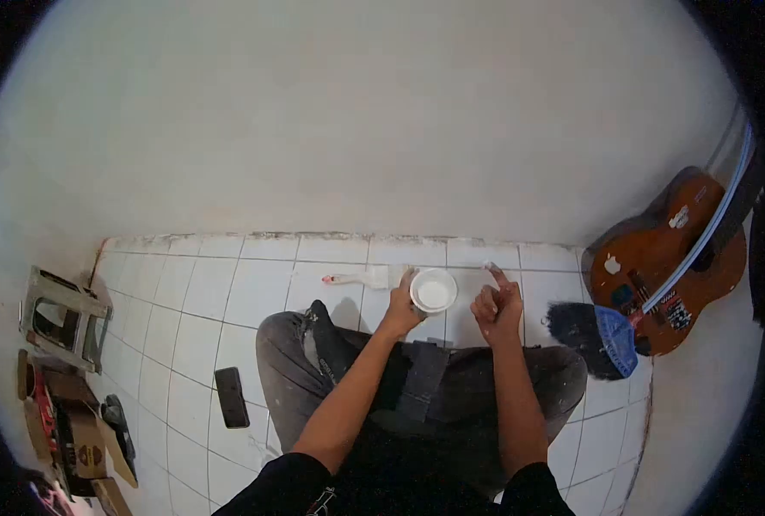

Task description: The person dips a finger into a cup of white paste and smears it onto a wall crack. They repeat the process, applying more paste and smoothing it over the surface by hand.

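My left hand is wrapped around the side of a small round white tub, which has white material inside. To the right of the tub, my right hand is raised with the index finger stretched out and the other fingers curled. A dab of white sits on that fingertip, and nothing else shows in the hand. On the tiles just left of the tub lies a paintbrush with a pale, red-tipped handle. My left hand partly covers its bristle end.
A bare wall rises ahead from the white tiled floor. At right are a guitar and a blue-handled broom. Leftward lie a phone, a step stool and a cardboard box.
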A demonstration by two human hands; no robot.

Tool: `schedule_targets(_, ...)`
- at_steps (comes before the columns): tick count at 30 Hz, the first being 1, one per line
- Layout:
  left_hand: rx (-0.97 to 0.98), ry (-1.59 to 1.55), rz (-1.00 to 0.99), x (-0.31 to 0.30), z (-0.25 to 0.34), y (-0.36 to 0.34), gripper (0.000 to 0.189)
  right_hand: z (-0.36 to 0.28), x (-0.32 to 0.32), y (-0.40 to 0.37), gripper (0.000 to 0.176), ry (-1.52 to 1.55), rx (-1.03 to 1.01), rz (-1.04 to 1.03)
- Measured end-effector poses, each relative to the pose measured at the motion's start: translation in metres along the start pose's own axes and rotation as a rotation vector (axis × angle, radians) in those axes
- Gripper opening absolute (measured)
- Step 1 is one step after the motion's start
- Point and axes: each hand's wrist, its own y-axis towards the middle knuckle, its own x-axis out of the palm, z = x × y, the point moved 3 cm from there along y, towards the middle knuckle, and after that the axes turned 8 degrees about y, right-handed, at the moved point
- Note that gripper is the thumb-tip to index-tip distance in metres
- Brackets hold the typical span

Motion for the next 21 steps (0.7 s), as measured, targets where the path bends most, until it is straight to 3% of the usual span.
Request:
schedule_targets(2, 0.054, 0.050, 0.068, -0.006, 0.003, -0.003, 0.087, -0.003, -0.002, 0.000, 0.049, -0.021, -0.026, 0.090)
schedule_targets(4, -0.173, 0.224, 0.165, -0.016, -0.013, -0.004, 0.078, -0.002, -0.008, 0.002, 0.049, 0.026, -0.037, 0.076)
schedule_targets(8, -0.193, 0.090, 0.501, -0.039, 0.008, -0.009, 0.064, -0.002, -0.008, -0.001, 0.048, 0.020, -0.029, 0.178)
schedule_targets(13, -0.176, -0.010, 0.590, -0.052, 0.039, -0.013, 0.051, -0.001, -0.010, 0.000, 0.044, -0.026, -0.060, 0.159)
schedule_targets(21, -0.164, -0.076, 0.610, -0.050, 0.034, -0.014, 0.058, -0.005, -0.005, -0.007, 0.040, -0.027, -0.113, 0.197)
